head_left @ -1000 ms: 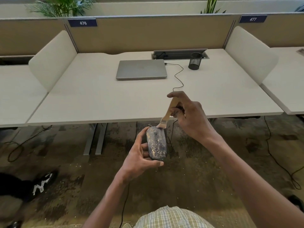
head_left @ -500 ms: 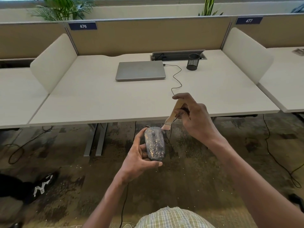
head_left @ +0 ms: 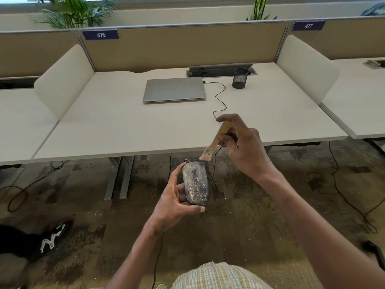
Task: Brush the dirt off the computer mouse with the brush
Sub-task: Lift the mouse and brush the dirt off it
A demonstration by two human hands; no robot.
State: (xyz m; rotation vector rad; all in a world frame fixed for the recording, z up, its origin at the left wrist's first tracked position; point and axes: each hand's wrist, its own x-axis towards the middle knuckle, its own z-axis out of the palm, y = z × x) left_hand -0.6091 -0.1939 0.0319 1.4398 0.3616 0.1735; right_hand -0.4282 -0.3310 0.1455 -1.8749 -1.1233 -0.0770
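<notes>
The left hand (head_left: 177, 202) grasps the computer mouse (head_left: 195, 183) from its left side and underneath, thumb along the near end, holding it in the air in front of the table (head_left: 125, 126), above the floor (head_left: 83, 226). The mouse is dark and streaked all over with pale and yellowish dirt; its scroll wheel faces up and its far end points toward the table edge. The right hand (head_left: 244, 147) pinches the wooden handle of the brush (head_left: 215, 140) between thumb and fingers, the handle slanting down to the left. The bristles sit at the far right corner of the mouse, touching it or just off it; I cannot tell which.

On the table a closed grey laptop (head_left: 174, 89) lies flat, with no brand mark legible on its lid. A thin black cable (head_left: 221, 97) runs from its right side in a loop toward the right hand. A black mesh pen cup (head_left: 240, 78) stands just right of the laptop, beside a grey cable tray (head_left: 220, 69) at the back edge. On the beige divider (head_left: 177, 46) behind, a dark blue label (head_left: 100, 34) reads "476" in white; a second label (head_left: 308, 26) further right reads "477". Green plants (head_left: 70, 11) rise behind the divider. A black shoe (head_left: 52, 236) with white markings rests on the floor at the lower left.
</notes>
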